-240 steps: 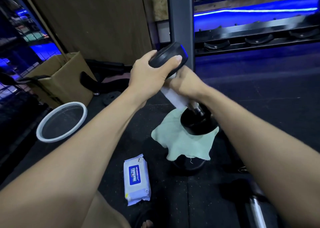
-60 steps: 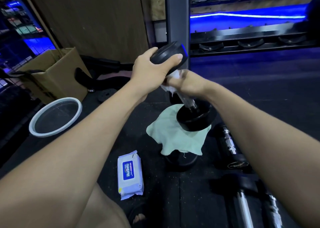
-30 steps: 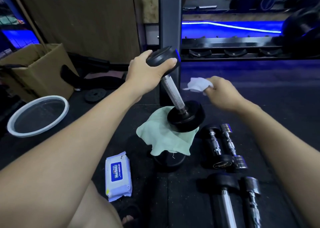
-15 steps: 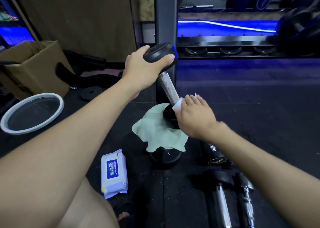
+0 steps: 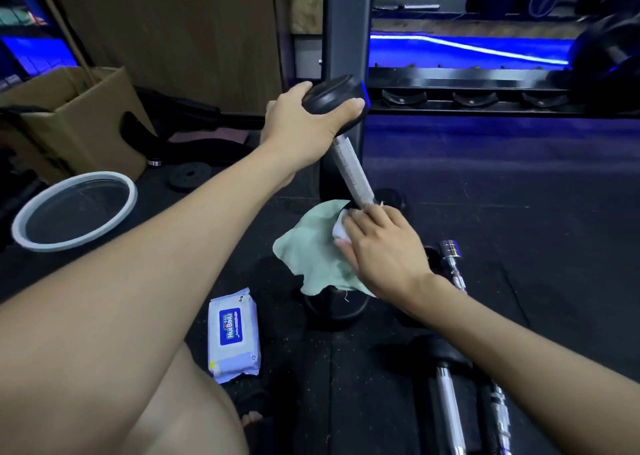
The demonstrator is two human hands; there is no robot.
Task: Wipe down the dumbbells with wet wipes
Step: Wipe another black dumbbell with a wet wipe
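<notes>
Right hand (image 5: 381, 246) has dropped to the dumbbell (image 5: 351, 163)'s lower head, pressing the wipe (image 5: 339, 227); left hand (image 5: 304, 125) grips the 12 o'clock head. Rub around the rim firmly.

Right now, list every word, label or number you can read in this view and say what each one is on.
"HuiBaiLi": blue label on the wet wipes pack lying on the floor; the spelling is my best reading.
Smaller print under that brand name and at the pack's lower edge: too small to read.
Dumbbell held by the left hand: no readable marking.
Cardboard box: no readable text.
</notes>
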